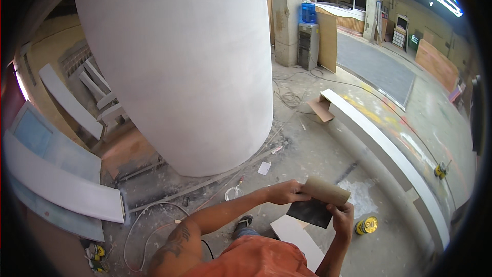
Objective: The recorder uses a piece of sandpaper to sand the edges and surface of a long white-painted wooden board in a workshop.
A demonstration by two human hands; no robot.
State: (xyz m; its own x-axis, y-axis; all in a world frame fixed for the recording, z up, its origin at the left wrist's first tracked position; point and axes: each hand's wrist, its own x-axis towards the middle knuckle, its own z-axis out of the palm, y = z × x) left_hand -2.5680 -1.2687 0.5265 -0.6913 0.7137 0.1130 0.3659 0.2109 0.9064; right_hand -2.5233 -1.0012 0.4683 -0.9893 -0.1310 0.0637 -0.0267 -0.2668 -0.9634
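Note:
Between both hands I hold a sheet of sandpaper (328, 191), its tan back curling over at the top and its dark grit face hanging below. My left hand (285, 192) pinches the left end of the curl. At the lower right corner, my right hand (342, 217) grips the same sheet with the thumb on top. In front of me stands a large white rounded panel (174, 72), smooth and upright, apart from both hands. A white board (300, 238) lies on the floor under the sheet, partly hidden by my body.
A yellow can (366, 225) stands right of my right hand. Along the right runs a long white beam (389, 149). White curved boards (66, 179) lean at the left. A hose (148, 210) and cables (289, 97) lie on the floor. A water dispenser (308, 43) stands farther back.

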